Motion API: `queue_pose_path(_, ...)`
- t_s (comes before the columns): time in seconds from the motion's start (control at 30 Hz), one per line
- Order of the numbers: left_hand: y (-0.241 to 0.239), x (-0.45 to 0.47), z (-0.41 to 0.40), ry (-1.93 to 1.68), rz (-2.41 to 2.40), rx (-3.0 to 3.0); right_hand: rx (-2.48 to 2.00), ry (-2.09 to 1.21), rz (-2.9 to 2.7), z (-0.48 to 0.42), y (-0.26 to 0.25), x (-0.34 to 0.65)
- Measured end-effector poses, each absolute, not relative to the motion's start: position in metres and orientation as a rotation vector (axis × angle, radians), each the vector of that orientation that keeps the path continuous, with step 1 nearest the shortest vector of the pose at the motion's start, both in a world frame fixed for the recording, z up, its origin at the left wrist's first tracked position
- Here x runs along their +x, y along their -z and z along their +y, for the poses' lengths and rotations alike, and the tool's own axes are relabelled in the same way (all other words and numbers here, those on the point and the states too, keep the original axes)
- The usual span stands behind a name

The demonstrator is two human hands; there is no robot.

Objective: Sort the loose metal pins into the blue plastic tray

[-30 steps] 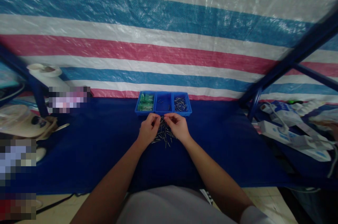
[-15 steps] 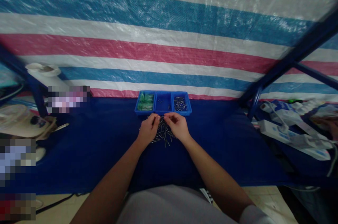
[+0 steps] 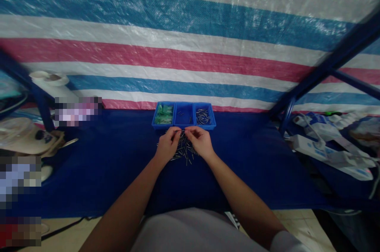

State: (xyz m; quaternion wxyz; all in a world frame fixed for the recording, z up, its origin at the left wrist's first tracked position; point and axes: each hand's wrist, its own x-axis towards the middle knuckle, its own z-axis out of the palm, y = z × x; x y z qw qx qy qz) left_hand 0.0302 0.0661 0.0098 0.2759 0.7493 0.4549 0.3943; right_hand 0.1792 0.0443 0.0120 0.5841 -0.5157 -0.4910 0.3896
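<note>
My left hand [image 3: 168,141] and my right hand [image 3: 200,141] meet fingertip to fingertip, both closed in a pinch. Between them runs a thin dark metal pin [image 3: 183,130], one end in each hand; its exact kind is too small to make out. Beneath and just in front of the hands lies a loose pile of similar slim metal pins [image 3: 185,151], partly hidden by my fingers. Right behind them stands a blue tray with three compartments [image 3: 184,104]. Green-looking small packets [image 3: 164,114] fill its left compartment, a few pins lie in the middle, and many metal pins [image 3: 203,117] in the right.
The blue tabletop [image 3: 246,165] ends at a striped plastic sheet [image 3: 190,58] behind. Blue frame posts [image 3: 323,65] rise at both sides. A white power strip [image 3: 332,157] lies at the right, a white roll [image 3: 53,85] and a beige cap-like item [image 3: 23,135] at the left.
Both hands stay almost in place over the pile, with only slight finger movement. The pin between the fingertips shows more plainly now. The tray and pile look the same.
</note>
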Motion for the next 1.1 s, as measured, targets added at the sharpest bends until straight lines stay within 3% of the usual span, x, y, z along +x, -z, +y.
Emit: queue_pose_path(1.1, -0.0102, 0.028, 0.0678, -0.99, 1.287, 2.056, -1.215, -0.892, -1.177, 0.0416, -0.0161, 0.1777)
